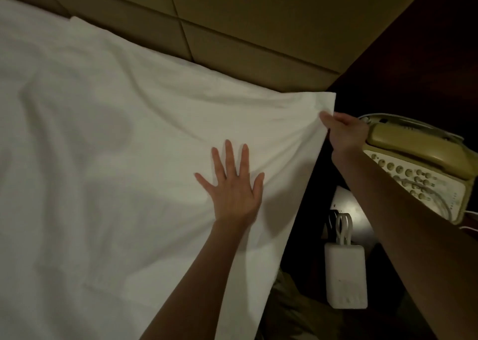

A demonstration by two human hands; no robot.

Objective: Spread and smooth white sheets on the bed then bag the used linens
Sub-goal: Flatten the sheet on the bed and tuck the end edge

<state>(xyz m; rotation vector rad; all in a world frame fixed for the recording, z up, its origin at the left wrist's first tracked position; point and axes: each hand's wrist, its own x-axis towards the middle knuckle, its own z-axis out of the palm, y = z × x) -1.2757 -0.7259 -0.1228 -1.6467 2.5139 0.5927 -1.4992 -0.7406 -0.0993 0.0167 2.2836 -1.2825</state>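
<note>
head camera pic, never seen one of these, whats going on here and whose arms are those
There is no machine here. The single picture comes from a camera worn on a person's head, looking down, so both arms are the wearer's own. The left hand lies flat with spread fingers, pressing a white sheet on the bed. The right hand pinches the sheet's corner near the padded headboard and lifts it. Beside the bed, a beige telephone sits on a dark nightstand, and a white charger block with looped cables is nearer the wearer.
</note>
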